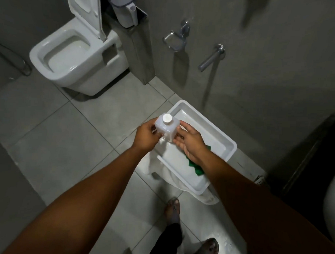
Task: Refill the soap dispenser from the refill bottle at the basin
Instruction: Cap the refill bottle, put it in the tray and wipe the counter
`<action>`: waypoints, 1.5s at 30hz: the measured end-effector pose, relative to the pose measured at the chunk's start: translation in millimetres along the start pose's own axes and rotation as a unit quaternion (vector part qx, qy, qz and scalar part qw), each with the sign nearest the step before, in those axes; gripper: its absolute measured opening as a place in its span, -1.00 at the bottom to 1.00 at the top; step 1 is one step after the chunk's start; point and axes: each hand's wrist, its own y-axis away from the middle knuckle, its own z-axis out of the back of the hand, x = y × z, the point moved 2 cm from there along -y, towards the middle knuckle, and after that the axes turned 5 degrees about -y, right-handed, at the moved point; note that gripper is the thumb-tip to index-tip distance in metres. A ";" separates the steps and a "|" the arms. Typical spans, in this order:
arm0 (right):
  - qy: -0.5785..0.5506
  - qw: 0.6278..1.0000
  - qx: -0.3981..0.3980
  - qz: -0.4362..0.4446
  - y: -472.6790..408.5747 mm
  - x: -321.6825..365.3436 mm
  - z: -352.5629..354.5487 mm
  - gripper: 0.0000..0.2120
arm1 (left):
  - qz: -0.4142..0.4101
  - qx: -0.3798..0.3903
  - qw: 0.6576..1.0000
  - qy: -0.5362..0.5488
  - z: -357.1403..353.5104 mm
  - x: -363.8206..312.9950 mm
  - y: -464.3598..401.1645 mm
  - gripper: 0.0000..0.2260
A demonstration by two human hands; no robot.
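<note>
A white, translucent square bottle (pixel 165 127) with a round white cap (pixel 167 119) is held upright over the left end of a white rectangular basin (pixel 218 129). My left hand (pixel 145 135) grips its left side and lower edge. My right hand (pixel 190 143) rests against its right side, thumb on the upper edge and fingers spread below. A small stub sticks out near the bottle's bottom, between my hands. Whether this is the dispenser or the refill bottle, I cannot tell.
A green cloth (pixel 194 166) lies in the basin under my right wrist. A white towel (pixel 180 182) hangs off the basin's near edge. A wall tap (pixel 211 58) and metal soap holder (pixel 174 40) sit above. An open toilet (pixel 70 57) stands at the left.
</note>
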 end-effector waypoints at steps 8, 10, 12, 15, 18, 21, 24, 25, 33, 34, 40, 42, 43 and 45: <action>0.000 1.000 -0.004 -0.022 3.6 2.6 4.3 -0.65 | 0.021 -0.005 1.000 0.017 -6.5 1.1 4.4 -0.54; 0.044 0.998 -0.037 -0.030 8.9 5.8 9.7 -0.64 | 0.057 -0.022 0.998 0.029 -4.3 -2.2 15.0 -0.52; 0.069 0.994 -0.077 -0.026 18.4 7.9 23.4 -0.61 | 0.104 -0.066 0.992 0.033 -3.9 -3.8 35.9 -0.53; 0.244 0.961 -0.116 0.065 40.0 8.0 52.0 -0.69 | 0.108 -0.084 0.990 0.039 -18.8 -5.6 79.5 -0.65; 0.476 0.852 -0.124 0.177 51.1 0.8 75.1 -0.71 | -0.016 -0.002 0.997 -0.076 -48.7 -10.8 111.1 -0.69; 0.615 0.763 -0.085 0.179 50.4 -17.0 83.8 -0.58 | -0.146 0.108 0.918 -0.352 -78.6 -1.6 113.1 -0.41; 0.691 0.710 -0.061 0.123 46.3 -38.6 86.0 -0.41 | -0.138 0.174 0.858 -0.463 -91.6 19.0 109.0 -0.31; 0.714 0.687 -0.064 0.118 43.8 -44.1 86.7 -0.37 | -0.139 0.179 0.849 -0.477 -93.4 25.3 108.5 -0.29; 0.760 0.630 -0.112 0.109 24.4 -57.6 83.5 -0.23 | -0.147 0.179 0.829 -0.509 -97.1 37.9 103.4 -0.27; 0.750 0.644 -0.111 0.104 24.8 -53.8 81.9 -0.22 | -0.142 0.180 0.829 -0.511 -95.9 35.6 103.8 -0.26; 0.634 0.745 -0.123 0.168 83.8 -18.1 83.4 -0.42 | -0.156 0.172 0.827 -0.512 -76.2 -2.6 116.9 -0.29; 0.584 0.773 -0.126 0.212 126.6 -8.3 92.5 -0.44 | -0.182 0.165 0.823 -0.512 -69.3 -29.5 126.5 -0.30; 0.560 0.786 -0.126 0.229 150.7 -4.5 99.4 -0.43 | -0.197 0.161 0.820 -0.512 -67.1 -45.8 131.5 -0.30; 0.520 0.805 -0.130 0.254 202.7 -0.1 117.9 -0.42 | -0.227 0.153 0.816 -0.509 -66.6 -84.0 141.4 -0.29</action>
